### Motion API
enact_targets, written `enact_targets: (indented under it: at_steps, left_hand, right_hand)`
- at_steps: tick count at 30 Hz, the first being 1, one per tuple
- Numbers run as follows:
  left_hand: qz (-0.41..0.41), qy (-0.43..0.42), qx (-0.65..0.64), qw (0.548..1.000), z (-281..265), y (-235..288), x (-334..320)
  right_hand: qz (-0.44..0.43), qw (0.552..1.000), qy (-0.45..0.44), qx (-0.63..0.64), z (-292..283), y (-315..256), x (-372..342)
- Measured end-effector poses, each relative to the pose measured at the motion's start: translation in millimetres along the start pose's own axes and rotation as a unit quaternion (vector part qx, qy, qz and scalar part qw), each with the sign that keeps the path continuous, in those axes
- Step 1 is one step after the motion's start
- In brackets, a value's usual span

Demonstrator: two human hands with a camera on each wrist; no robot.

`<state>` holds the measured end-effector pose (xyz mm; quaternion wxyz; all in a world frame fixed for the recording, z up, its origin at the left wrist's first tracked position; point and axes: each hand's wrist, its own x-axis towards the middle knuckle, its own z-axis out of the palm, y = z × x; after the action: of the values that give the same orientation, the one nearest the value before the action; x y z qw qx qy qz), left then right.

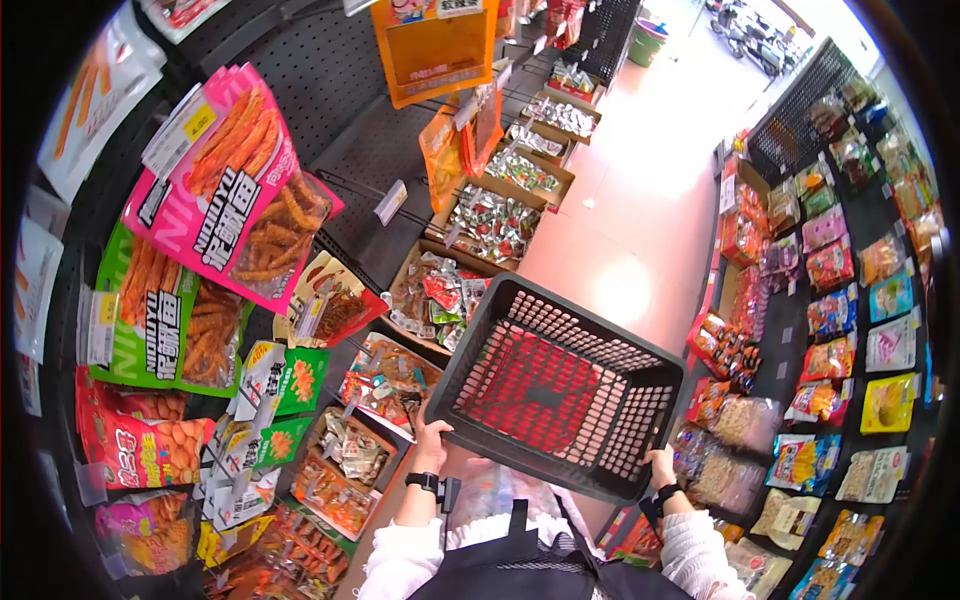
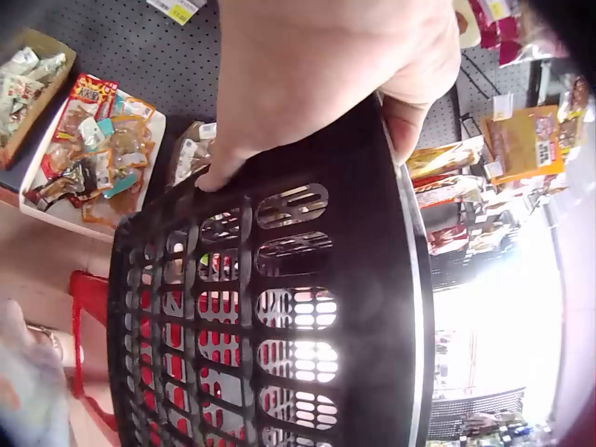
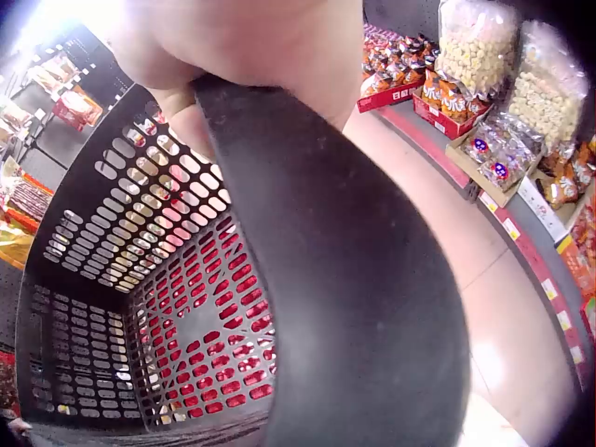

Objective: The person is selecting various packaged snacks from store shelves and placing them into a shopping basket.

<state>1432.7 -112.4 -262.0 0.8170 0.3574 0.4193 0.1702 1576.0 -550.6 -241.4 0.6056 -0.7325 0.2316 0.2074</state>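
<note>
A black plastic basket (image 1: pixel 640 385) with slotted walls is held in front of the body, nothing lying in it; red shows through its bottom. The left hand (image 1: pixel 431 446) grips its near left corner; in the left wrist view that hand (image 2: pixel 326 84) curls over the rim of the basket (image 2: pixel 372 270). At the near right corner the right hand (image 1: pixel 660 468) holds the rim. The right wrist view shows the right hand (image 3: pixel 251 56) with fingers curled over the edge of the basket (image 3: pixel 354 270).
Snack packets, a pink one (image 1: pixel 235 190) among them, hang on the left shelf rack. Boxes of small packets (image 1: pixel 495 225) stand below. Bagged snacks (image 1: pixel 830 360) fill the right shelves. Pink floor (image 1: pixel 625 200) runs between, toward a green bin (image 1: pixel 647 45) and parked scooters (image 1: pixel 750 40).
</note>
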Motion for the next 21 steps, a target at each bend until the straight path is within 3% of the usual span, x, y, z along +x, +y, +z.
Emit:
enact_targets:
  at_steps: [4, 7, 9, 10, 11, 13, 16, 17, 21]
  left_hand:
    - [-0.037, 0.013, 0.025, 0.999, -19, -15, 10]
    - [-0.030, -0.018, 0.210, 0.977, -16, 7, 11]
    - [0.023, -0.067, 0.278, 0.958, -8, 16, 24]
    - [0.163, -0.070, 0.379, 0.908, -14, 6, 41]
    - [0.168, -0.073, 0.381, 0.906, 3, 14, 39]
    - [0.184, -0.050, 0.583, 0.790, 49, 41, 29]
    - [0.197, 0.047, 0.695, 0.690, 51, 22, 41]
    - [0.197, 0.077, 0.720, 0.661, 59, 25, 34]
    - [0.213, 0.105, 0.749, 0.619, 62, 26, 31]
  right_hand:
    - [-0.014, 1.000, 0.021, -0.006, -6, 28, 17]
    - [-0.012, 0.999, 0.037, -0.030, -10, 38, 19]
    - [-0.015, 0.998, 0.054, -0.018, -10, 45, 23]
    - [-0.016, 0.998, 0.056, -0.013, -11, 49, 24]
    - [-0.036, 0.996, 0.076, -0.025, -10, 53, 24]
    - [-0.040, 0.988, 0.125, -0.076, 1, 32, 11]
    - [-0.140, 0.939, 0.221, -0.224, 11, 16, -3]
    - [-0.045, 0.950, 0.199, -0.236, 15, -2, -11]
    - [-0.049, 0.910, 0.265, -0.315, 17, 15, 4]
